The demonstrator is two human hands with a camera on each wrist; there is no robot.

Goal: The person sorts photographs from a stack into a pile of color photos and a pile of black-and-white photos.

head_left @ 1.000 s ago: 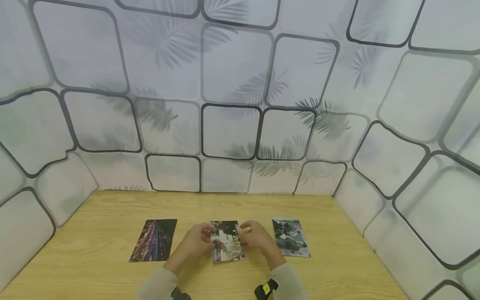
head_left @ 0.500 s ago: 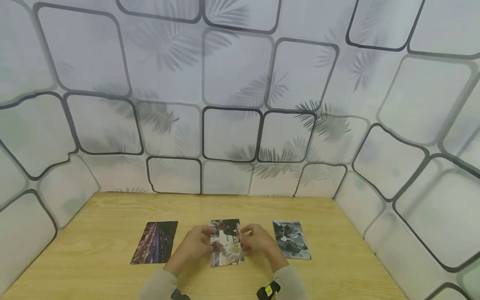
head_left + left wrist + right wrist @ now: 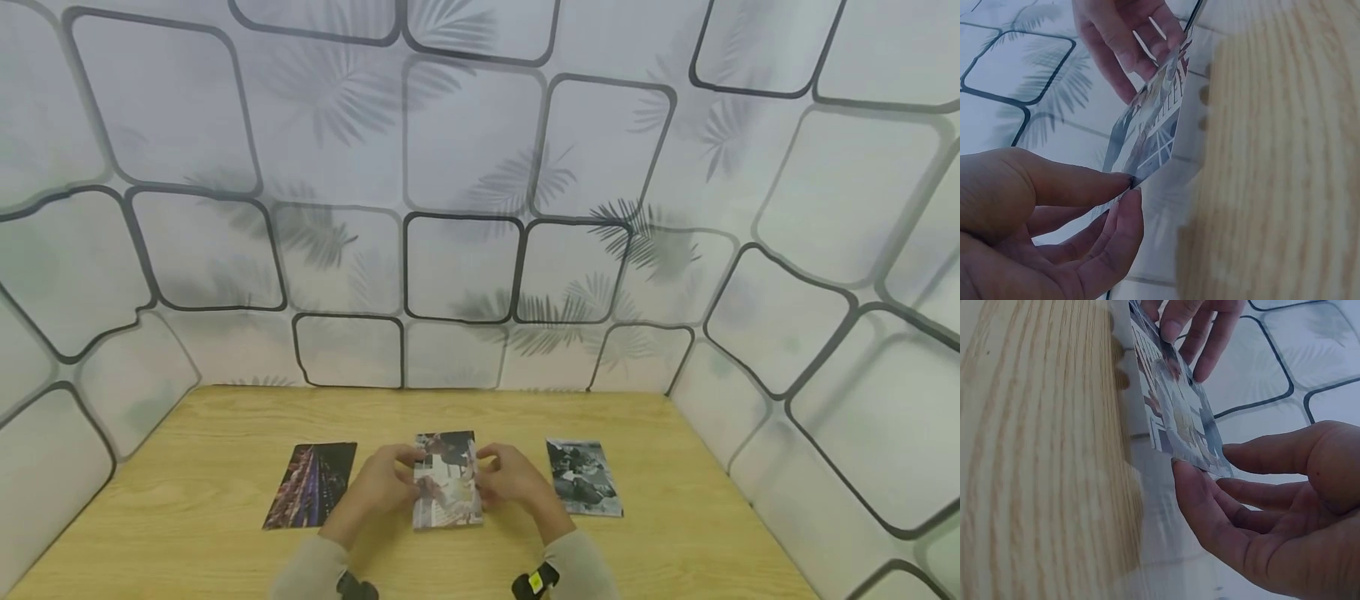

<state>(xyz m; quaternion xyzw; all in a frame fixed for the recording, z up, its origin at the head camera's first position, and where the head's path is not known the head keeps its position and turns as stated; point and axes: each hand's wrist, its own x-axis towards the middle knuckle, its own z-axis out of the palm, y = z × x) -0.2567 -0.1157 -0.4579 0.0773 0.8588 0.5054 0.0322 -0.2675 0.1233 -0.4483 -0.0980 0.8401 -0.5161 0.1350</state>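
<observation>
Between my two hands is a photo print (image 3: pixel 448 483), dark along its far edge and pale lower down, held close over the wooden table. My left hand (image 3: pixel 386 482) pinches its left edge; the left wrist view shows thumb and index finger meeting at the photo (image 3: pixel 1157 134). On the opposite edge, my right hand (image 3: pixel 512 480) pinches the photo (image 3: pixel 1179 412) between thumb and fingers. A colourful night-city photo (image 3: pixel 311 486) lies to the left of my hands. To the right lies a black-and-white photo (image 3: pixel 585 477).
The light wood table (image 3: pixel 660 533) is enclosed at the back and sides by a pale curtain-like backdrop (image 3: pixel 465 267) with dark rounded outlines and grey leaf prints. Dark straps (image 3: pixel 536 581) sit at both sleeve cuffs.
The held photo has tilted and shifted slightly left and away from me, its surface now looking paler. Both hands keep their hold and move with it. The side photos stay in place.
</observation>
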